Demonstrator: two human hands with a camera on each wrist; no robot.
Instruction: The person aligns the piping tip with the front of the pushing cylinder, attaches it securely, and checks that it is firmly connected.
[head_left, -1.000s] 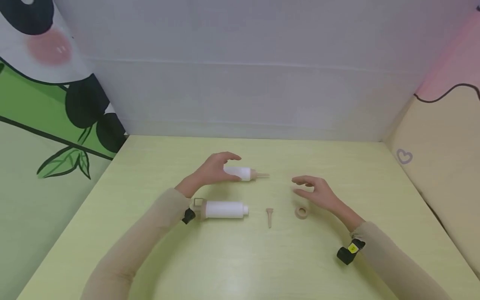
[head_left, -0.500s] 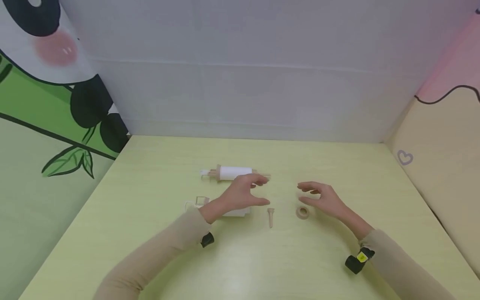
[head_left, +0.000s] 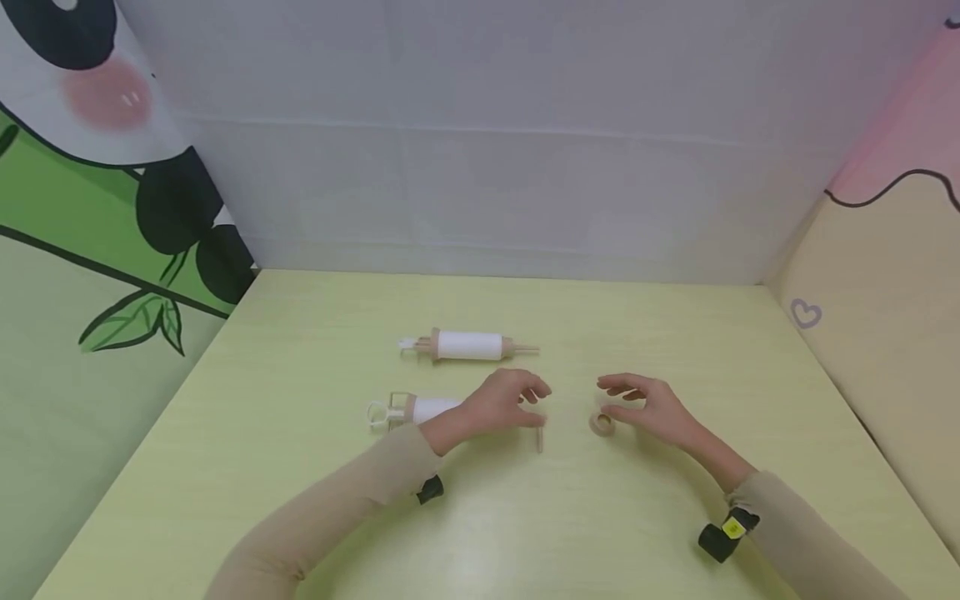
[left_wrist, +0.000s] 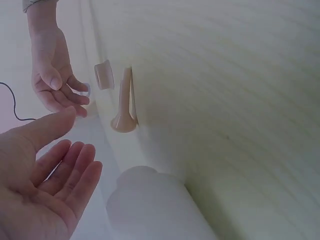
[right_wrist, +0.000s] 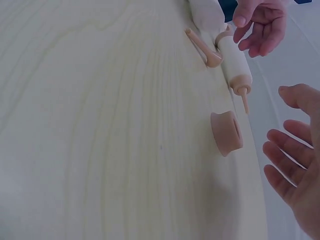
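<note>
My left hand (head_left: 506,400) hovers with fingers apart over the upper end of a small beige nozzle-shaped piece (head_left: 540,440), which has a flared head and narrow stem. Under its wrist lies a white syringe-like barrel (head_left: 433,409) with a beige collar and a ring handle; its right end is hidden by the hand. My right hand (head_left: 645,404) holds nothing, fingers loosely bent, its thumb overlapping the rim of a beige grooved ring (head_left: 602,425). In the right wrist view the ring (right_wrist: 227,134) stands on the tabletop left of the fingers.
Farther back lies a second white syringe-like barrel (head_left: 470,346) with a thin beige tip pointing right. The pale wood-grain table (head_left: 480,533) meets a grey-white back wall (head_left: 487,192). Printed panels stand at the left and right sides.
My left hand has moved from the far barrel, right and toward me, to the nozzle-shaped piece, leaving the far barrel lying. My right hand has come slightly right and nearer, close to the ring.
</note>
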